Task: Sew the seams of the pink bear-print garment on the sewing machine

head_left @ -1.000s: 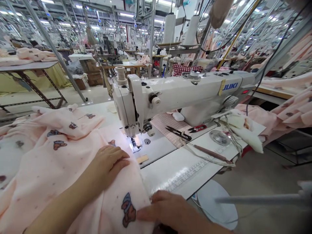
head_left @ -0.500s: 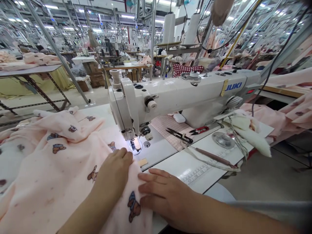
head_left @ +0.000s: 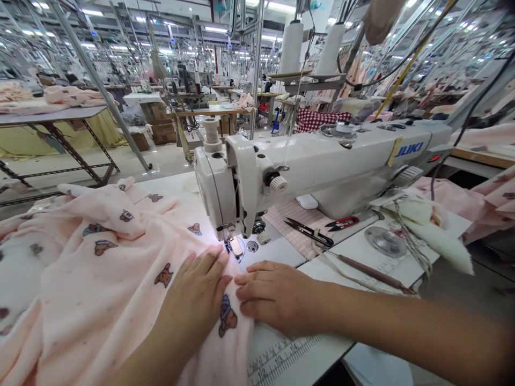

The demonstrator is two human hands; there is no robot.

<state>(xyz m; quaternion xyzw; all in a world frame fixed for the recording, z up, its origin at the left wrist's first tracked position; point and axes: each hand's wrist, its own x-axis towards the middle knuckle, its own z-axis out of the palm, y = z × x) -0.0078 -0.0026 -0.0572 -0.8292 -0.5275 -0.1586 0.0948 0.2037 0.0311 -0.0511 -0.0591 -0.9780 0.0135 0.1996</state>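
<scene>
A pale pink fleecy fabric (head_left: 132, 279) printed with small brown bears spreads over the left of the sewing table, its edge running to the needle area. My left hand (head_left: 197, 292) lies flat on it with fingers stretched out, the tips close to the lit presser foot (head_left: 228, 247). Beside it, my right hand (head_left: 277, 295) rests its extended fingers on the fabric's right edge; its thumb is hidden. Above both stands a white sewing machine (head_left: 322, 161). A printed ruler scale (head_left: 281, 356) shows on the table below my right hand.
Right of the needle lie black thread snips (head_left: 308, 231), red-handled snips (head_left: 341, 223), a brown-handled tool (head_left: 370, 272) and a clear round dish (head_left: 385, 241). Thread cones (head_left: 292, 48) stand behind the machine. Fabric scraps (head_left: 438, 236) sit at the table's right end.
My left hand has flattened, its bent fingers now stretched out towards the presser foot. The fabric edge and my right hand sit nearer the needle. The view has shifted slightly left.
</scene>
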